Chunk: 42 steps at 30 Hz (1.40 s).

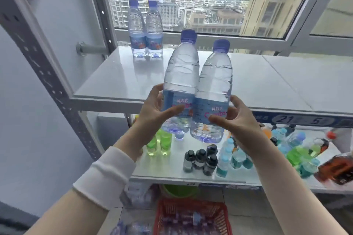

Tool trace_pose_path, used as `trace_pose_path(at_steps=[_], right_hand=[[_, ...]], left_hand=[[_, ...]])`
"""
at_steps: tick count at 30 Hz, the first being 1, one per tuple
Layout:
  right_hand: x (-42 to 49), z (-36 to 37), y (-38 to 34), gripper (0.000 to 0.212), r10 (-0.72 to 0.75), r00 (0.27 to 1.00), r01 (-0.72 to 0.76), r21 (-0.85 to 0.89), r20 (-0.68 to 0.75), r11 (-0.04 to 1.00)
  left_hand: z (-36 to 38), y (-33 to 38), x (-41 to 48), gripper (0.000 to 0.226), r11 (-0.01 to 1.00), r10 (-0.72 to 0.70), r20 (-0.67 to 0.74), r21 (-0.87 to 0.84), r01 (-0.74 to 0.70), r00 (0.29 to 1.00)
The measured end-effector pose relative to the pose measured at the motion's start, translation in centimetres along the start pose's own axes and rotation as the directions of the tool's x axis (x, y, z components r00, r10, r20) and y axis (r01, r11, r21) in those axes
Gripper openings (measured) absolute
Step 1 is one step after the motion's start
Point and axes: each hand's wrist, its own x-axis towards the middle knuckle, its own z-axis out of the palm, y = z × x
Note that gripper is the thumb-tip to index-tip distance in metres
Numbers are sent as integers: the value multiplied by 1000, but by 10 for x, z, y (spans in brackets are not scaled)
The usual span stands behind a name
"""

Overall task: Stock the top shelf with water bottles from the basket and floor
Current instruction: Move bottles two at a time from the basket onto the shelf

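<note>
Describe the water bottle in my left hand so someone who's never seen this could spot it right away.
Start at the grey top shelf by the window. Two water bottles are held up side by side before its front edge. Yours is the one in the left hand, the left held bottle, its purple cap sitting higher than the right hand's bottle.

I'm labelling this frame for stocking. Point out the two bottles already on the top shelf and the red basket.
left shelf bottle (136, 30): head view, clear body above the label.
right shelf bottle (154, 28): head view, clear body above the label.
red basket (191, 208): head view, far rim.
</note>
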Motion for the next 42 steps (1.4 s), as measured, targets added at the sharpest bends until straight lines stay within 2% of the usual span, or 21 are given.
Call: trace_pose_path(at_steps=[2, 6, 8, 13, 21, 28, 36, 39, 42], right_hand=[[17, -4, -4, 53, -29, 1000, 29, 0, 8, 1000], [46, -8, -4, 58, -68, 998, 68, -7, -7, 998], [59, -10, -1, 62, -81, 996, 80, -26, -26, 996], [89, -15, 4, 73, -114, 992, 107, -109, -58, 988], [144, -15, 22, 77, -160, 978, 140, -143, -136, 980], [189, -12, 32, 83, -187, 970, 161, -165, -157, 973], [238, -19, 42, 77, -177, 972, 144, -200, -156, 969], [257, -22, 43, 82, -165, 970, 122, -231, -176, 965], [274, -19, 46, 86, -175, 955, 104, -281, -239, 954]], left_hand=[[-1, 1, 14, 62, 1000, 13, -27, 27, -12, 1000], [-7, 1, 39, 66, 996, 16, -51, 84, -12, 999], [-9, 2, 51, 67, 994, 19, -46, 108, -14, 999], [-13, -3, 83, 54, 988, 34, 12, 153, -35, 999], [-32, -23, 145, 61, 980, 33, 96, 191, -51, 995], [-46, -42, 192, 69, 977, 64, 78, 198, -78, 995], [-56, -56, 240, 76, 960, 73, 125, 262, -104, 990], [-57, -58, 258, 75, 954, 68, 115, 283, -98, 991], [-58, -62, 271, 80, 941, 93, 45, 322, -102, 995]])
